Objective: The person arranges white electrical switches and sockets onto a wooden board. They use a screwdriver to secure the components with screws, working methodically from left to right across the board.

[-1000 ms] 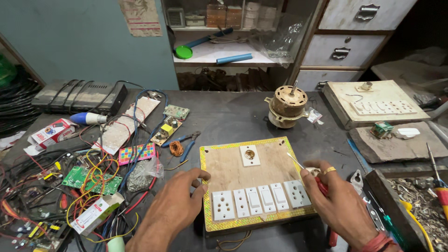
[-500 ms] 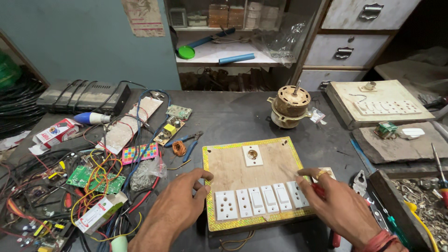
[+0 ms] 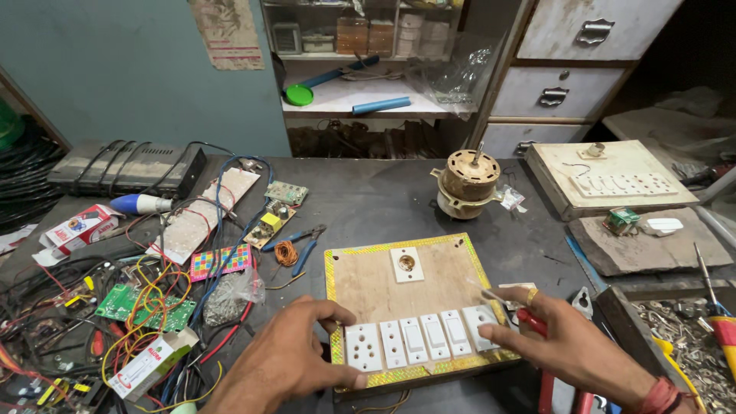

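A wooden switchboard (image 3: pixel 399 287) with a glittery gold border lies flat on the dark table in front of me. A row of white switches and sockets (image 3: pixel 418 339) runs along its near edge, and a small white fitting (image 3: pixel 406 263) sits near its far edge. My left hand (image 3: pixel 295 356) rests on the board's near left corner, fingers on top and thumb along the front edge. My right hand (image 3: pixel 571 341) hovers at the board's near right corner and holds a red-handled screwdriver (image 3: pixel 529 318). Its thin shaft points up-left over the rightmost switch.
A brass-coloured motor (image 3: pixel 466 184) stands behind the board. A second pale switchboard (image 3: pixel 613 180) lies at the right. Blue-handled pliers (image 3: pixel 307 247), circuit boards (image 3: pixel 130 303) and tangled wires (image 3: pixel 69 337) cover the left. A tray of small metal parts (image 3: pixel 690 345) sits far right, with drawers (image 3: pixel 560 88) behind.
My right hand with the screwdriver has slid slightly toward the board's near right corner. My left hand has stayed on the near left corner.
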